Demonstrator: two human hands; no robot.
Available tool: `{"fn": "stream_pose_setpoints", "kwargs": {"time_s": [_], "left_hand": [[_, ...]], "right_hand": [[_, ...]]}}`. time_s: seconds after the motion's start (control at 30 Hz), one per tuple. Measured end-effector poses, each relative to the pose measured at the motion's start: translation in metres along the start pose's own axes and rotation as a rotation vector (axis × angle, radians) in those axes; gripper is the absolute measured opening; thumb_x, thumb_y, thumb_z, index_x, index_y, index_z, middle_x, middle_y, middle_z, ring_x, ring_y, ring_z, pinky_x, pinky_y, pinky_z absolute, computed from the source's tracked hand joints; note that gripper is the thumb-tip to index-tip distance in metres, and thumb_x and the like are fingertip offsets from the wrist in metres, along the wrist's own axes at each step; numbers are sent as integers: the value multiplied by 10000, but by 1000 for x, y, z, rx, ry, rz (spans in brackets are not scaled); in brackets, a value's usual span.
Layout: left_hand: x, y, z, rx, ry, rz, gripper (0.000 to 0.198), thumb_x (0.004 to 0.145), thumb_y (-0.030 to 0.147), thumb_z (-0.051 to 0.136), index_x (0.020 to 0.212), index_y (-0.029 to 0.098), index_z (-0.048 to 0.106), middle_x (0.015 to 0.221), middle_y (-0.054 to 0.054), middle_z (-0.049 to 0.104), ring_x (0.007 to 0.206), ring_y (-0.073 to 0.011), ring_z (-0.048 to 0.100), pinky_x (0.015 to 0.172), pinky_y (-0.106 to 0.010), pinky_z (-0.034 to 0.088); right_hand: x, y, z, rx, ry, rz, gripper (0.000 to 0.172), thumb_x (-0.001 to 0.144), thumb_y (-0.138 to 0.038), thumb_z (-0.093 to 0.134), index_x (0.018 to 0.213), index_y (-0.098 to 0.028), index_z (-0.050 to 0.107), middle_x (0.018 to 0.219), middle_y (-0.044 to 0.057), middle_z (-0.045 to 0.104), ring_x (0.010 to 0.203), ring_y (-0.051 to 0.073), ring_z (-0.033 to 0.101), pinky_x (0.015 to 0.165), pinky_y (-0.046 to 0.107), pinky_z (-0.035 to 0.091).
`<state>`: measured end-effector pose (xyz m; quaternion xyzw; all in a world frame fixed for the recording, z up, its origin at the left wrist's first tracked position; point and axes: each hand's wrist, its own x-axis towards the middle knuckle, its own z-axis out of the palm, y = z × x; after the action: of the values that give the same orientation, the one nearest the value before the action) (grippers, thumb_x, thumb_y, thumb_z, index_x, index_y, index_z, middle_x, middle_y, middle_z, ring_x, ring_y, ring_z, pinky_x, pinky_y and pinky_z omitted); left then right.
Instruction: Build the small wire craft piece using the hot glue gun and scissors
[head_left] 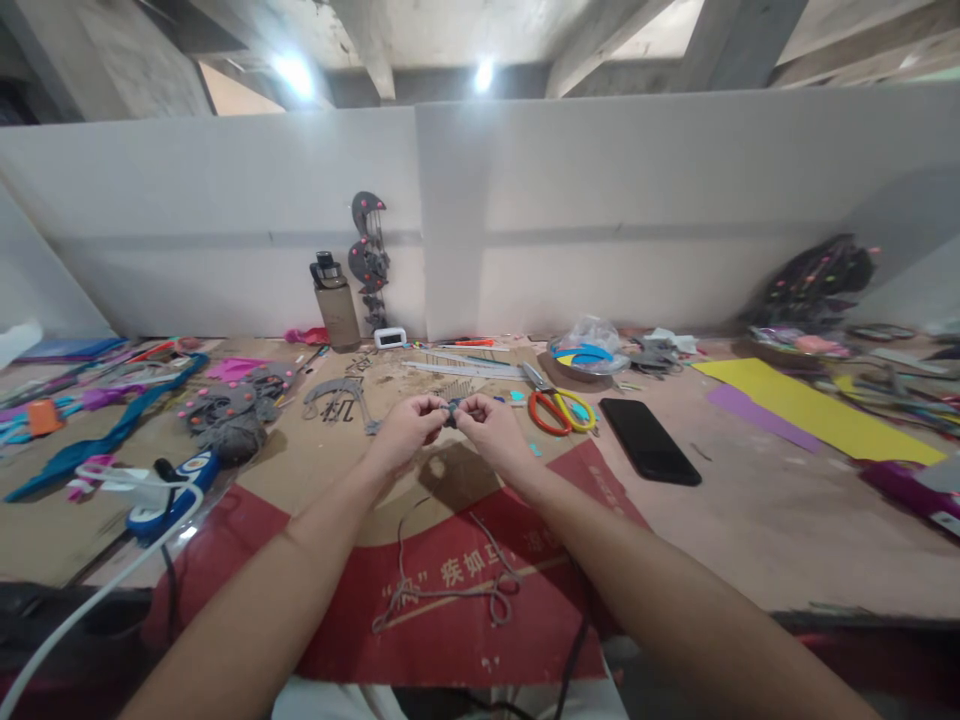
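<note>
My left hand (407, 430) and my right hand (489, 428) meet above the table, fingers curled in a pinch around a small grey piece (452, 408) held between them. What the piece is I cannot make out. Below my forearms a grey cord (450, 590) lies looped on a red and brown cardboard sheet (525, 620). Red and yellow scissors (556, 408) lie just right of my right hand. A black phone (649, 440) lies flat further right.
A water bottle (335, 300) and grey foam shapes (367, 260) stand against the white partition. Grey foam cut-outs (232, 415), blue strips and a glue gun (161, 490) crowd the left. Yellow and purple foam sheets (817, 410) lie at the right, a bowl (585, 350) behind the scissors.
</note>
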<state>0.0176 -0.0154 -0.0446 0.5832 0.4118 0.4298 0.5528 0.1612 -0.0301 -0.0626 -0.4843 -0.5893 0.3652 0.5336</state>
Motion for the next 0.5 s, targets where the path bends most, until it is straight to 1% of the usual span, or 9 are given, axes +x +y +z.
{"fn": "stream_pose_setpoints", "kwargs": {"time_s": [0.13,0.23,0.3,0.43,0.5], "left_hand": [[-2,2,-1,-62,-49,-25,205,654,284,678,769,143,584,539,45,510,439,-56,426,446,-200,300],[-4,5,0,-139,-85,-22,270,618,234,702,848,134,600,629,14,571,511,-69,496,475,-197,354],[-4,6,0,-153,-85,-22,300,616,238,711,874,128,604,652,6,580,535,-75,515,478,-195,369],[-2,3,-1,-84,-52,-27,272,652,308,709,817,124,594,573,14,563,483,-69,495,465,-192,372],[-1,2,-1,-45,-50,-22,255,657,316,701,784,128,585,546,15,564,457,-66,482,462,-194,373]], "right_hand": [[1,-2,-4,-27,8,33,191,691,-369,559,684,-180,541,570,-36,488,512,98,387,488,233,285],[1,-5,-6,-25,12,25,184,693,-362,553,679,-180,531,585,-31,497,524,101,408,504,238,307],[1,-5,-7,-28,13,13,185,699,-362,551,675,-180,528,586,-30,499,527,103,414,508,239,314],[0,1,-6,-97,10,-21,207,729,-384,551,701,-178,553,587,-25,511,530,108,418,500,237,309],[0,6,-5,-131,7,-42,218,743,-399,552,720,-182,565,585,-26,512,522,107,409,493,236,301]]}}
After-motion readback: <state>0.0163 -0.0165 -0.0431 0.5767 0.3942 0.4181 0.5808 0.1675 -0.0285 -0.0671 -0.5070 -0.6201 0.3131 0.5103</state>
